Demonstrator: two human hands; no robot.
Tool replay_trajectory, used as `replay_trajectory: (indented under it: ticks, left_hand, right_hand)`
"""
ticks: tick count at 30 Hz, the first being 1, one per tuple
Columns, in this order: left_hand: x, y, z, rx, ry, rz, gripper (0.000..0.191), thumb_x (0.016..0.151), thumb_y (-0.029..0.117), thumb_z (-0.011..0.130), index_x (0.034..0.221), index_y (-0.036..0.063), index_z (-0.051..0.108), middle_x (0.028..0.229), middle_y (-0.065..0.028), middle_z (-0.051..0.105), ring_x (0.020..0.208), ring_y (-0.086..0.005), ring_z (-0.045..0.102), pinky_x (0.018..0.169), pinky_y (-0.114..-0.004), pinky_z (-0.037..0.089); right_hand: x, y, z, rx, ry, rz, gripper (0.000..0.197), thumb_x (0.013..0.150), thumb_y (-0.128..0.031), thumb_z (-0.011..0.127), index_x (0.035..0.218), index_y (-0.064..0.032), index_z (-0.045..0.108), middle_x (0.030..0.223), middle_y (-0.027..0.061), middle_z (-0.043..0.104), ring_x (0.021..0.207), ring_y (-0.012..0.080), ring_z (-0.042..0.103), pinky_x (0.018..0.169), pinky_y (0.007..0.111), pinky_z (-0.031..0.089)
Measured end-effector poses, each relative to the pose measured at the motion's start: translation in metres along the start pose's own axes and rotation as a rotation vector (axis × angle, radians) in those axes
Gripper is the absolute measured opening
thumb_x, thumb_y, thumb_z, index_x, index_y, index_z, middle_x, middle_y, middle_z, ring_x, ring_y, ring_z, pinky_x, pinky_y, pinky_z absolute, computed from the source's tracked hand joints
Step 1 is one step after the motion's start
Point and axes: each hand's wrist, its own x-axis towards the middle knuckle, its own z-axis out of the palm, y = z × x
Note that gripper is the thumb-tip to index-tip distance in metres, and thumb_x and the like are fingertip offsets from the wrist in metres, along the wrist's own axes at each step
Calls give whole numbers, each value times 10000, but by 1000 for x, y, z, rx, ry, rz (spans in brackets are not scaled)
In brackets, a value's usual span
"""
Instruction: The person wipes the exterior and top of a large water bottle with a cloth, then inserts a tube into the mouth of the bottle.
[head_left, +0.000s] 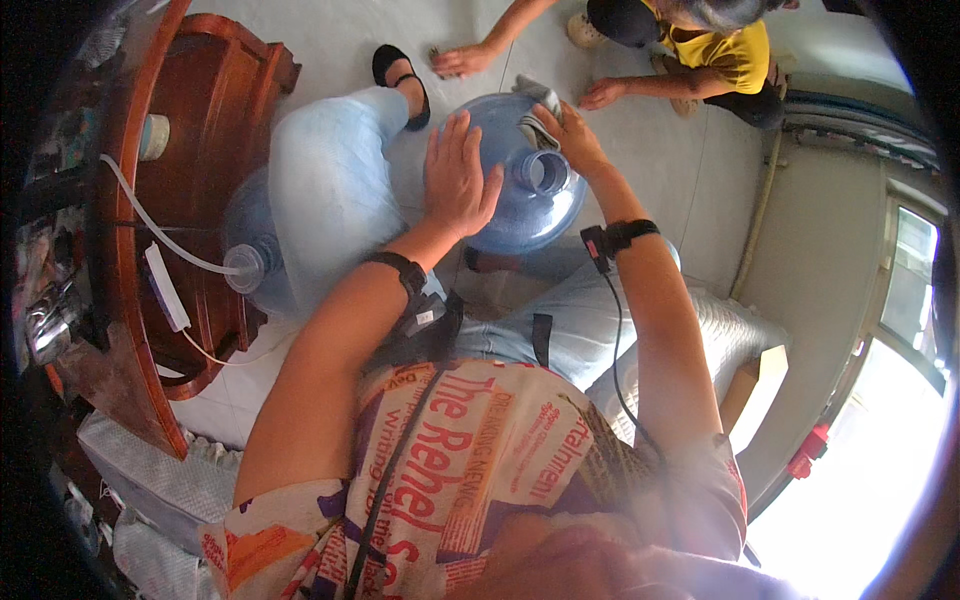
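A large clear blue water-cooler bottle (529, 214) stands before me, its uncapped neck (544, 173) tilted up towards the camera. My left hand (459, 177) lies flat against the bottle's side, fingers stretched and thumb apart. On the far right of its shoulder, my right hand (571, 136) grips a grey cloth (538, 129) that touches the plastic. Part of the cloth is hidden under the fingers. Both wrists carry dark straps with small devices.
Left of my knee stands a second bottle (251, 217) with a hose (176, 236) in its cap. Beside it are a reddish wooden cabinet (214, 82) and a white power strip (166, 287). Ahead, another person in a yellow top (739, 56) crouches, hands near the floor.
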Motion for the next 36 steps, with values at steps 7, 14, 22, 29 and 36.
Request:
replay_trajectory:
  ticks: [7,14,22,29,36]
  left_hand:
    - [-8,-9,4,24,-12,-22,568,1011,336,500,1411,-52,386,1540,-304,356,1419,-484,361,1179,-627,221]
    - [-3,-5,6,17,43,18,542,1014,313,497,1407,-46,396,1545,-298,349,1419,-477,364,1167,-623,238]
    - [-1,-9,13,64,35,86,578,956,299,541,1362,-94,421,1504,-345,351,1420,-501,330,1149,-652,246]
    - [3,-9,13,95,-72,42,637,959,364,516,1390,-93,406,1547,-362,290,1453,-507,280,1166,-671,201]
    - [6,31,-24,329,-424,-18,1069,846,592,654,1563,-69,215,1652,-330,107,1561,-450,-1,1185,-686,-36]
  right_hand:
    - [-37,-22,6,-61,97,-187,567,1016,-399,583,1485,-96,489,1442,224,547,1394,383,469,1152,464,368]
    - [-64,-4,14,-3,234,-32,632,1022,-387,585,1534,-66,403,1542,209,440,1430,400,406,1181,466,337]
    - [-58,-17,19,-57,262,246,774,980,-592,551,1508,-36,439,1522,218,467,1385,422,447,1149,467,372]
    - [-117,7,44,163,488,257,741,1018,-549,499,1511,-2,414,1534,261,426,1390,453,432,1161,477,352]
    - [-133,70,65,256,496,433,716,1030,-568,445,1296,83,580,1165,386,640,1172,507,607,1013,501,474]
